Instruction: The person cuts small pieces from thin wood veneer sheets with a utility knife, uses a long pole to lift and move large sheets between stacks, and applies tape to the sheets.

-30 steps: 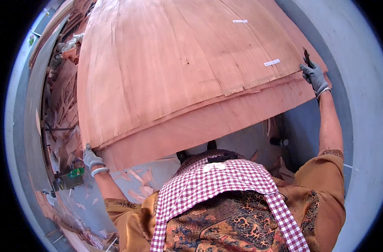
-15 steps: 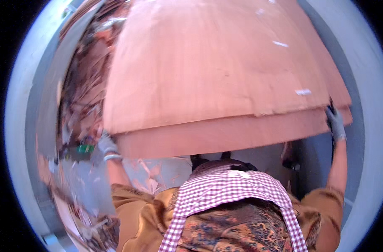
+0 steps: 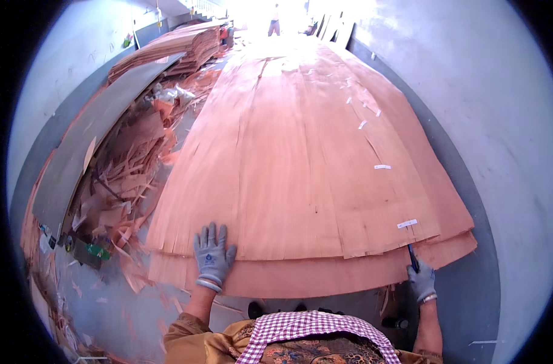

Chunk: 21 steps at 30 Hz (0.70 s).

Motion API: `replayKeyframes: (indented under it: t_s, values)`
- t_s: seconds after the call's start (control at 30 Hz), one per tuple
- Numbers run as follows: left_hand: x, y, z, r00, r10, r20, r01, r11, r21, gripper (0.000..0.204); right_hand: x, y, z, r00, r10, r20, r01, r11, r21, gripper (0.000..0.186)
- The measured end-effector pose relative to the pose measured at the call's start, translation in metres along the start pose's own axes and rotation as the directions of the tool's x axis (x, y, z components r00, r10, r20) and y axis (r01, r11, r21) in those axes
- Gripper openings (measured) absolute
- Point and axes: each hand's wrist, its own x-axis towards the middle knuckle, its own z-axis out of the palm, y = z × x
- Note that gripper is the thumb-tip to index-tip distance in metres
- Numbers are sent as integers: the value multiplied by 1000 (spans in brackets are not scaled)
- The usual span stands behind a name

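My left hand (image 3: 214,261), in a grey glove, lies flat with fingers spread on the near left of the pinkish wood veneer sheets (image 3: 270,182), across the top sheet's edge. A wider lower sheet (image 3: 313,279) juts out toward me. At the near right, my gloved right hand (image 3: 421,279) is closed on a dark, narrow cutter-like tool (image 3: 413,255), whose tip meets the top sheet's edge just below a white tape strip (image 3: 407,224). More short white strips dot the sheets' right side, and several cracks run lengthwise along the grain.
Torn veneer scraps (image 3: 128,182) litter the left, beside a long grey board (image 3: 91,139). A veneer stack (image 3: 161,51) stands at back left, with boards (image 3: 334,30) leaning at back right. A distant person (image 3: 274,24) stands in bright light. A wall (image 3: 495,109) runs along the right.
My view has tilted up, revealing the room's far end. My left hand has gone from gripping the sheets' left edge to lying spread on top; my right still holds the tool.
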Motion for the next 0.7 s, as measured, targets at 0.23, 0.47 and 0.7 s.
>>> replayKeyframes:
  t_s: [0.23, 0.47, 0.7]
  values:
    - [-6, 5, 5, 1000, -15, 5, 15, 1000, -9, 59, 15, -29, -29, 978, 64, 199, -183, 718, 671, 17]
    - [-8, 1, -2, 1000, -23, 11, 23, 1000, -15, 58, 24, -10, -43, 965, 23, 262, -231, 548, 804, 19]
    - [-9, -2, 4, 1000, -5, 8, 5, 1000, 9, 58, 61, 52, -51, 963, 105, 249, -267, 505, 821, 14]
